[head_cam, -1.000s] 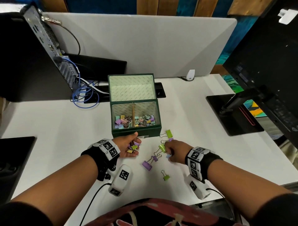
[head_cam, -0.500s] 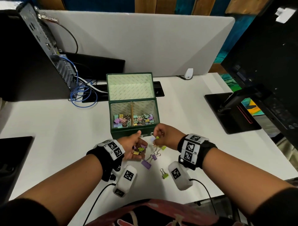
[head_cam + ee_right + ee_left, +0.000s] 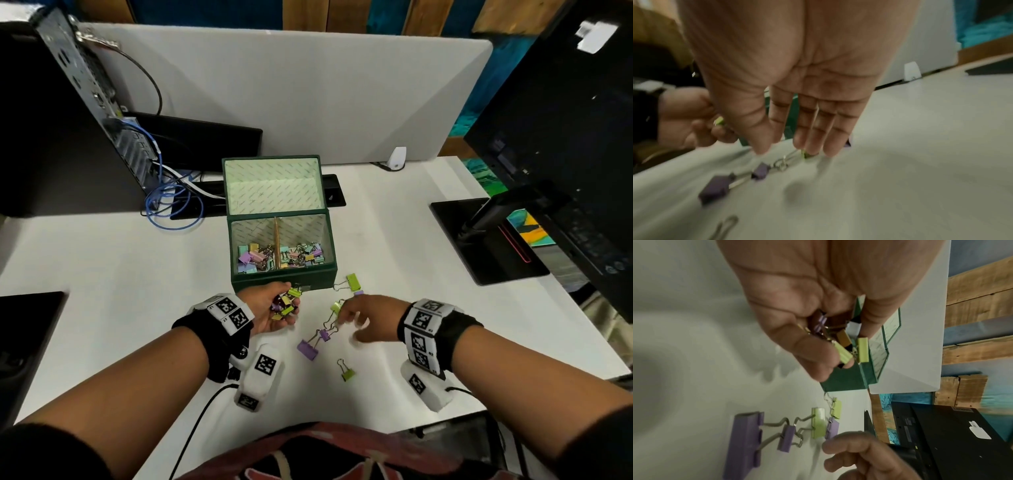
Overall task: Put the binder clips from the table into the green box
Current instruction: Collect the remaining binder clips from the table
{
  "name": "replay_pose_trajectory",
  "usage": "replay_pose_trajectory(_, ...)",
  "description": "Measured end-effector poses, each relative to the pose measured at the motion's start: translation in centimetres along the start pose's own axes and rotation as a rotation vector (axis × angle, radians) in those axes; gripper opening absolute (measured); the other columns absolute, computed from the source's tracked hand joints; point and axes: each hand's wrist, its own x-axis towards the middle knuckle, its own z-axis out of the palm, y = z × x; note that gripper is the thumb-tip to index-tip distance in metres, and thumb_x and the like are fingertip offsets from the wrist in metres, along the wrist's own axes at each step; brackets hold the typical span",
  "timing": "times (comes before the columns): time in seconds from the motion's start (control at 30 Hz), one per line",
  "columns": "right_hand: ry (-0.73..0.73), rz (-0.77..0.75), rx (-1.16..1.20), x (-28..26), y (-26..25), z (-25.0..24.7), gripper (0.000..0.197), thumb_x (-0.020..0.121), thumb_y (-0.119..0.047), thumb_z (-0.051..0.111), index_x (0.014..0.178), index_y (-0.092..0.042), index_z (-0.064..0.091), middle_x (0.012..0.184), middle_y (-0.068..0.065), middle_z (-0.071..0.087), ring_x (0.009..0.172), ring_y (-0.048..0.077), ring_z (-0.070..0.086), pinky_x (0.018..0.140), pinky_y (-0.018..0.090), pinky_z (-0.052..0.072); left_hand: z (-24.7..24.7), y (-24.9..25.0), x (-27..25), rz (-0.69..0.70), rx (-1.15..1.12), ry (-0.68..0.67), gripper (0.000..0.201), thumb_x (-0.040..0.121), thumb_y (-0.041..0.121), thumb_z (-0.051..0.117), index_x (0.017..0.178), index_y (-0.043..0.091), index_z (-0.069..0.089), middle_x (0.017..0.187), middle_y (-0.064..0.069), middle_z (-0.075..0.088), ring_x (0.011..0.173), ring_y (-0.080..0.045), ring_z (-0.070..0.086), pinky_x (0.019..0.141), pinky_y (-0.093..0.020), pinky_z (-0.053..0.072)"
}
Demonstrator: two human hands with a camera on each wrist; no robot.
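Item: binder-clip clearance, white worktop (image 3: 102,274), part done.

- Green box (image 3: 284,277): lid up, standing mid-worktop; two compartments parted by a divider, both holding pastel clips.
- Left hand (image 3: 270,310): cupped palm-up just in front of the box, fingers curled round a small heap of clips (image 3: 285,305), lime, purple and ochre among them. In the left wrist view one lime clip (image 3: 863,349) sits at the fingertips, barely held.
- Right hand (image 3: 368,317): fingers straight and spread, tips down at the loose clips, nothing pinched. It appears to be reaching for a lime clip (image 3: 337,306).
- Loose on the worktop: a large purple clip (image 3: 307,349) and a small purple clip (image 3: 324,335), wire handles apparently overlapping or hooked with those of the lime clip under the fingers; another lime clip (image 3: 352,282) close to the box's front corner; a small lime clip (image 3: 347,374) lying apart, nearest the person.

Risks, as judged:
- Hooked handles: lifting one clip may drag the others, which could drop off mid-carry and scatter.
- Overfull left hand: the outermost lime clip may slip out when the hand tips toward the box, landing outside the rim.
- Stray small lime clip: apart from the group, easily overlooked.
- Blur in the right wrist view leaves contact with the clip unconfirmed.
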Motion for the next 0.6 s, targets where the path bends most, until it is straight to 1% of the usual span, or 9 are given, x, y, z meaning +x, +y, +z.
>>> replay_pose_trajectory(0.07, -0.02, -0.018, -0.125, 0.2, 0.3, 1.0, 0.057, 0.078, -0.026, 0.071, 0.13, -0.024, 0.048, 0.13, 0.005, 0.048, 0.112, 0.02, 0.05, 0.097, 0.026, 0.039, -0.2, 0.0, 0.0, 0.006, 0.02, 0.006, 0.039, 0.096, 0.031, 0.038, 0.071, 0.009, 0.059, 0.05, 0.0, 0.063, 0.038, -0.01, 0.056, 0.036, -0.013, 0.038)
replay_pose_trajectory(0.1, -0.02, -0.043, -0.177, 0.4, 0.2, 1.6, 0.068, 0.075, -0.033, 0.073, 0.136, -0.026, 0.041, 0.135, 0.005, 0.043, 0.122, 0.022, 0.045, 0.103, 0.028, 0.036, -0.2, -0.1, 0.0, 0.01, 0.028, 0.009, 0.039, 0.096, 0.03, 0.037, 0.072, 0.009, 0.06, 0.051, 0.0, 0.063, 0.039, -0.01, 0.056, 0.037, -0.013, 0.039)
replay_pose_trajectory(0.13, -0.021, -0.07, -0.218, 0.5, 0.1, 2.0, 0.078, 0.072, -0.038, 0.074, 0.139, -0.028, 0.035, 0.138, 0.006, 0.039, 0.127, 0.024, 0.04, 0.108, 0.032, 0.034, -0.3, -0.1, 0.0, 0.014, 0.033, 0.009, 0.039, 0.096, 0.03, 0.037, 0.073, 0.01, 0.061, 0.053, 0.0, 0.064, 0.04, -0.009, 0.057, 0.038, -0.014, 0.04)
replay_pose_trajectory(0.2, -0.034, -0.118, -0.305, 0.8, -0.3, 2.9, 0.093, 0.066, -0.045, 0.077, 0.143, -0.029, 0.027, 0.138, 0.006, 0.035, 0.127, 0.027, 0.036, 0.108, 0.039, 0.035, -0.5, -0.1, 0.0, 0.022, 0.029, 0.001, 0.039, 0.097, 0.029, 0.035, 0.076, 0.01, 0.061, 0.056, 0.0, 0.064, 0.042, -0.01, 0.058, 0.04, -0.015, 0.042)
replay_pose_trajectory(0.27, -0.047, -0.152, -0.415, 1.0, -0.5, 3.6, 0.098, 0.064, -0.046, 0.078, 0.144, -0.027, 0.024, 0.136, 0.007, 0.034, 0.125, 0.029, 0.036, 0.105, 0.043, 0.038, -0.8, 0.0, -0.2, 0.029, 0.012, -0.021, 0.04, 0.097, 0.031, 0.033, 0.076, 0.011, 0.061, 0.057, 0.0, 0.064, 0.043, -0.01, 0.059, 0.041, -0.015, 0.044)
replay_pose_trajectory(0.37, -0.043, -0.149, -0.439, 1.2, -0.1, 4.4, 0.086, 0.068, -0.042, 0.076, 0.139, -0.024, 0.032, 0.135, 0.008, 0.035, 0.122, 0.029, 0.038, 0.102, 0.042, 0.041, -1.2, 0.1, -0.7, 0.048, -0.013, -0.025, 0.04, 0.096, 0.039, 0.035, 0.072, 0.016, 0.057, 0.057, 0.0, 0.065, 0.044, -0.011, 0.06, 0.042, -0.016, 0.046)
replay_pose_trajectory(0.47, -0.004, -0.145, -0.311, 1.0, 0.3, 4.1, 0.054, 0.075, -0.034, 0.071, 0.123, -0.02, 0.049, 0.126, 0.008, 0.043, 0.113, 0.028, 0.047, 0.095, 0.037, 0.044, -1.6, 0.2, -0.9, 0.05, -0.009, 0.003, 0.037, 0.093, 0.044, 0.042, 0.069, 0.017, 0.053, 0.062, -0.001, 0.063, 0.044, -0.011, 0.06, 0.042, -0.017, 0.048)
replay_pose_trajectory(0.53, -0.001, -0.16, -0.3, 1.0, 0.2, 3.8, 0.035, 0.079, -0.026, 0.068, 0.109, -0.016, 0.056, 0.118, 0.008, 0.047, 0.105, 0.027, 0.05, 0.089, 0.033, 0.044, -1.8, 0.0, -1.0, 0.047, 0.021, 0.018, 0.033, 0.093, 0.038, 0.045, 0.073, 0.014, 0.053, 0.07, -0.003, 0.061, 0.044, -0.009, 0.059, 0.043, -0.016, 0.048)
replay_pose_trajectory(0.6, 0.001, -0.171, -0.288, 1.2, 0.0, 3.7, 0.02, 0.079, -0.016, 0.063, 0.098, -0.012, 0.059, 0.104, 0.007, 0.049, 0.098, 0.028, 0.052, 0.083, 0.031, 0.043, -2.0, -0.2, -1.1, 0.05, 0.017, 0.039, 0.024, 0.094, 0.027, 0.047, 0.075, 0.013, 0.052, 0.073, -0.006, 0.06, 0.044, -0.01, 0.058, 0.043, -0.016, 0.047)
